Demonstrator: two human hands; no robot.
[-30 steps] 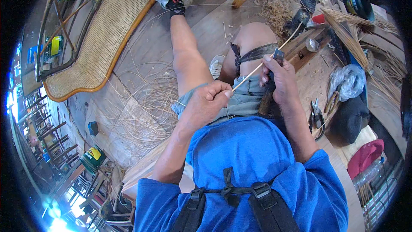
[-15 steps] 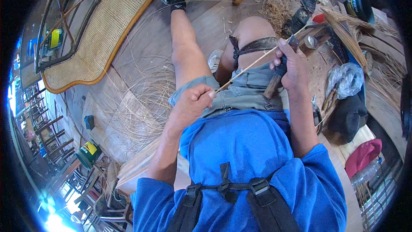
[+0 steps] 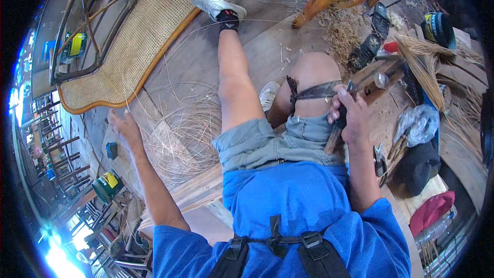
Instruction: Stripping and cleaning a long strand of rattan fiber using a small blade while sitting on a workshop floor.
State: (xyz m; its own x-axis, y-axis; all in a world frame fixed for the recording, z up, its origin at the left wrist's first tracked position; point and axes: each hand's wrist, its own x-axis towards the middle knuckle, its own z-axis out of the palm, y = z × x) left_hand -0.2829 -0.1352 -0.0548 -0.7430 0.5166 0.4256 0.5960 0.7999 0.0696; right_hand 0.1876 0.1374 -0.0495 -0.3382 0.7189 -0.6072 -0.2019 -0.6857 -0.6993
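Note:
My left hand (image 3: pixel 126 132) is stretched out far to the left, beside the edge of a woven cane panel (image 3: pixel 123 56). Its thumb and fingers are apart, and a pale thin strand passes close to the fingertips. Over my bent knee, my right hand (image 3: pixel 351 117) is closed on a knife-like tool (image 3: pixel 333 141). Its worn wooden handle end sticks out below the fist and a dark, narrow end shows above; the middle is hidden by my fingers. A dark cloth band (image 3: pixel 319 90) is tied round that knee. Between my left arm and leg lies a loose coil of cane strands (image 3: pixel 190 131).
A wooden furniture frame (image 3: pixel 329 1) stands ahead, near a heap of shavings (image 3: pixel 339 36). On the right are a wooden block (image 3: pixel 375 80), cane bundles (image 3: pixel 422 67), a plastic bag (image 3: pixel 419 123), a black cap (image 3: pixel 417 167) and a red cloth (image 3: pixel 432 211). A dark green can (image 3: pixel 107 185) stands left.
My left hand has swung out from my lap to the far left, and the strand stretched between my hands is gone from there. My right hand keeps the tool over the knee.

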